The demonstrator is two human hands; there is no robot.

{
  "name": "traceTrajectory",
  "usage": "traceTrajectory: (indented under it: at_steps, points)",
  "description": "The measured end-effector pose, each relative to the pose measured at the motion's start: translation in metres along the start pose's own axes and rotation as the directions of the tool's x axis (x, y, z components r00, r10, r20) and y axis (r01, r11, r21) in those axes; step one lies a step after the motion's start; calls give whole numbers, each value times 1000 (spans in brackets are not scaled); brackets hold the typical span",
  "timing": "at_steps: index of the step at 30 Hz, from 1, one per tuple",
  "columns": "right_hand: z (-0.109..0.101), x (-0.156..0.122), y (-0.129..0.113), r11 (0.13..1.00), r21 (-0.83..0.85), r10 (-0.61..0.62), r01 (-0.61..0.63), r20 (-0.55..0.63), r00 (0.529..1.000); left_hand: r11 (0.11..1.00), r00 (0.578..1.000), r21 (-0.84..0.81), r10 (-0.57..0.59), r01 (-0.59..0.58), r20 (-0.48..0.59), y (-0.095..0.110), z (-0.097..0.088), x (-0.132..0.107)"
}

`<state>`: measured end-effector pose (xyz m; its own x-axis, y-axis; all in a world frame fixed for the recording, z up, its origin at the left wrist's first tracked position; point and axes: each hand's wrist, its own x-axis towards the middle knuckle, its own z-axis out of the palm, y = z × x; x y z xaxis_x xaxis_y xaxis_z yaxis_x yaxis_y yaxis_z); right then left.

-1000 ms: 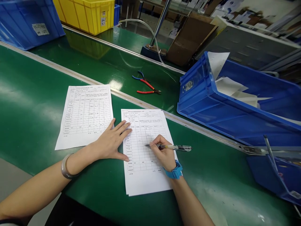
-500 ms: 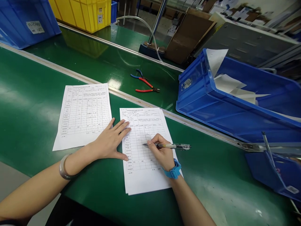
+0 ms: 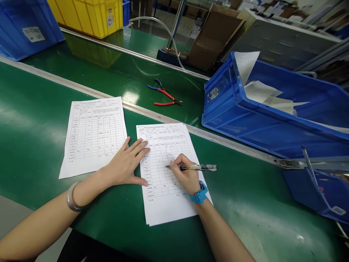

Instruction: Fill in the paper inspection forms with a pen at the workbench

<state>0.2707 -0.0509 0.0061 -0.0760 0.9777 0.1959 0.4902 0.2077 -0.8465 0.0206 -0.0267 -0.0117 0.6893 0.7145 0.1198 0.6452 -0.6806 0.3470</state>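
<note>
My right hand (image 3: 187,174) grips a pen (image 3: 200,167), its tip over the middle rows of a printed form (image 3: 160,209). This form tops a small stack of sheets and bears some handwriting in its table. My left hand (image 3: 128,163) lies flat with fingers spread, its fingertips and thumb on the left edge of that form. A second filled-in form (image 3: 89,145) lies to the left, and its lower right corner is partly behind my left hand. I cannot tell whether the pen tip touches the paper.
Beyond the metal strip lie pliers (image 3: 166,96) with red and blue handles. At right stands a blue bin (image 3: 245,112) holding papers, with a smaller blue bin (image 3: 311,193) nearer. A yellow crate (image 3: 92,18) and a blue crate (image 3: 27,29) stand at the back left of the green table (image 3: 240,218).
The camera view has shifted slightly. My left hand stays spread on the form's edge, and my right hand keeps hold of the pen at nearly the same spot.
</note>
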Motion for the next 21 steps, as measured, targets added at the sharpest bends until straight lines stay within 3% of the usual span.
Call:
traceTrajectory:
  at_steps: [8,21]
  points:
    - [1,2,-1,999,10,35,-36,111,993,1000,1000,10,12,-12,-3,0,-1,0]
    - [3,2,0,1000,9,19,-21,155,988,1000,1000,16,20,-21,6,-1,-3,0]
